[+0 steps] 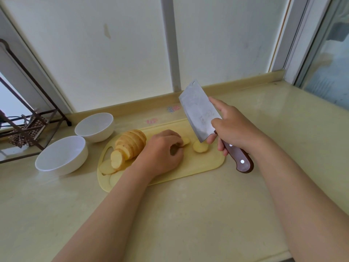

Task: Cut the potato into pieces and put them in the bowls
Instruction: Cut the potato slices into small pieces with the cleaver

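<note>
A row of potato slices (130,144) leans together on the left part of the yellow cutting board (205,163). My left hand (164,152) sits on the board with curled fingers pinching a small potato piece (186,141). One loose round slice (200,147) lies flat just right of it. My right hand (232,127) grips the wooden handle of a cleaver (200,112), index finger along the blade's spine. The blade is raised and tilted, its heel just above the loose slice. Two white bowls (62,155) (95,126) stand to the left of the board, both showing nothing inside.
A dark metal rack (28,118) with a checked cloth stands at the far left of the beige counter (188,214). A low backsplash ledge (143,103) and a white wall run behind the board. A window frame (302,44) rises at the right.
</note>
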Motion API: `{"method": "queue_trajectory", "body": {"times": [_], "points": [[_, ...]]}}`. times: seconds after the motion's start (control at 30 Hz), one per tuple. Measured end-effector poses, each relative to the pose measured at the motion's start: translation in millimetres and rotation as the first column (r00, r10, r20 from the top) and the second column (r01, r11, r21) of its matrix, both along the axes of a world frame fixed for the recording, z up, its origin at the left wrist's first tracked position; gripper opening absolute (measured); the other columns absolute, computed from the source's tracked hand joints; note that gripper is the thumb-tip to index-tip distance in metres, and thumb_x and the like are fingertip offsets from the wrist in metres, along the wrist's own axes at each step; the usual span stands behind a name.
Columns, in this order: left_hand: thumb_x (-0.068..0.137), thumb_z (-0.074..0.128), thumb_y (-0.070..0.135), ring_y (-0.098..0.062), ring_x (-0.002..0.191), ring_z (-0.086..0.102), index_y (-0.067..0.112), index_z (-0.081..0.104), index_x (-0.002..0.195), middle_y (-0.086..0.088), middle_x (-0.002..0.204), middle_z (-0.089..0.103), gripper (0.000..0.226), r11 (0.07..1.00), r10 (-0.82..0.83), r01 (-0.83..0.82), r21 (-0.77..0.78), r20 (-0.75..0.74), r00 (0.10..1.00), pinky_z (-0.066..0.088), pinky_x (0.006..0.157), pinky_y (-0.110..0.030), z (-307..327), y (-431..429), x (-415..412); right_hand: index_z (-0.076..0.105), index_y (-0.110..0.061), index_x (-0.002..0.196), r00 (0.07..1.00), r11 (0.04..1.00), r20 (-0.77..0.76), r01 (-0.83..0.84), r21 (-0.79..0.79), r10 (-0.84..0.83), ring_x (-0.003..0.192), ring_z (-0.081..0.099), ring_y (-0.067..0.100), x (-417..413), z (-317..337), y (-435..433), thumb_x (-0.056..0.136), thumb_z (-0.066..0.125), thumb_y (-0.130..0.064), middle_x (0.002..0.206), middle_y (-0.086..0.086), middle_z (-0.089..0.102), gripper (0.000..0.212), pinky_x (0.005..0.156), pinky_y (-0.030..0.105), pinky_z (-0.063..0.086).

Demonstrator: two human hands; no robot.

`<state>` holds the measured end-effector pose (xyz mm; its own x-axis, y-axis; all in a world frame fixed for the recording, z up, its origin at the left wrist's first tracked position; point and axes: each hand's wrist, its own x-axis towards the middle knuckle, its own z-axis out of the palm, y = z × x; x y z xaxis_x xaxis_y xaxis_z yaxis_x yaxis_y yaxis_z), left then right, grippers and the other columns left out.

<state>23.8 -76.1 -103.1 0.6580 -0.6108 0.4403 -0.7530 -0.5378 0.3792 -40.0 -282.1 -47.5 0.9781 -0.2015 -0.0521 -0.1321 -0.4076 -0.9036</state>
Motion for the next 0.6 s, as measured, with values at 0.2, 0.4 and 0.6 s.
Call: {"method": "queue_trajectory", "body": {"times": [0.2,0.4,0.6], "points": [[0.086,0.073,0.019,-0.012,0.077,0.060,0.008,0.077,0.092,-0.001,0.099,0.067,0.012,0.998,0.033,-0.032,-0.061,0.011,0.999,0.054,0.072,-0.029,-1.8,-4.6,-2.7,0.021,-0.049,0.162,1.000,1.000,0.011,0.002,0.006,-0.002,0.051,0.062,0.028,-0.4,1.0,3.5,0.094,0.032,-0.003,0.064,0.010,0.074,0.083,0.045,0.035,0.053],[0.086,0.072,0.016,-0.014,0.077,0.062,0.009,0.077,0.097,-0.001,0.095,0.066,0.014,0.995,0.012,-0.016,-0.096,-0.041,0.999,0.052,0.071,-0.024,-1.4,-5.1,-3.8,0.021,-0.051,0.161,1.000,1.000,0.001,-0.014,-0.002,0.014,0.046,0.059,0.025,-2.7,2.8,9.9,0.094,0.033,-0.004,0.067,0.010,0.075,0.082,0.046,0.035,0.053],[0.085,0.068,0.004,-0.011,0.083,0.056,0.010,0.077,0.095,-0.001,0.099,0.068,0.015,0.999,-0.046,0.046,-0.028,-0.007,0.999,0.046,0.074,-0.023,-3.1,0.6,1.9,0.020,-0.050,0.162,0.999,0.998,-0.027,-0.042,-0.049,0.040,0.045,0.059,0.023,-6.6,6.6,20.2,0.094,0.033,-0.004,0.074,0.015,0.074,0.083,0.045,0.033,0.052]]}}
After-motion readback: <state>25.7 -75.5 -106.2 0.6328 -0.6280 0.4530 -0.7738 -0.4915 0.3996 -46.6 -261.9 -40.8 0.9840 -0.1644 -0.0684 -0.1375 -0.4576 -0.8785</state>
